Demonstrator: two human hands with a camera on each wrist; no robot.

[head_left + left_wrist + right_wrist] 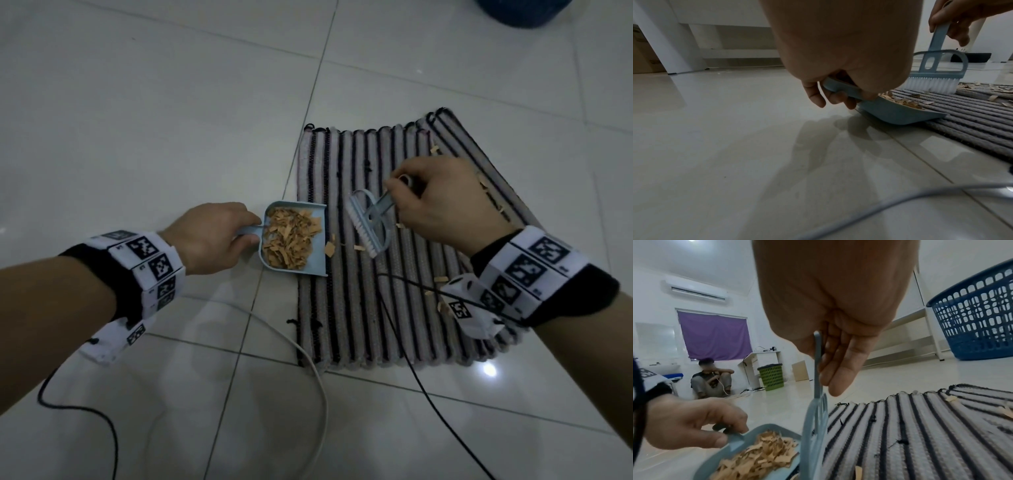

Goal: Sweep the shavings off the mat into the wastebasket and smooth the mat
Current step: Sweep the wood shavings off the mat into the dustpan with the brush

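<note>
The left hand has its fingers wrapped round the dustpan handle, its mouth facing right onto the mat's left edge (heaped with shavings). The right hand pinches the brush handle, bristles down on the mat, handle slanting up-right. Loose shavings lie scattered on the mat.

Pale blue dustpan heaped with tan shavings, pale blue brush showing white bristles, mat in grey and black stripes on glossy off-white tiles, dark blue lattice basket, green one beyond, purple blind behind
</note>
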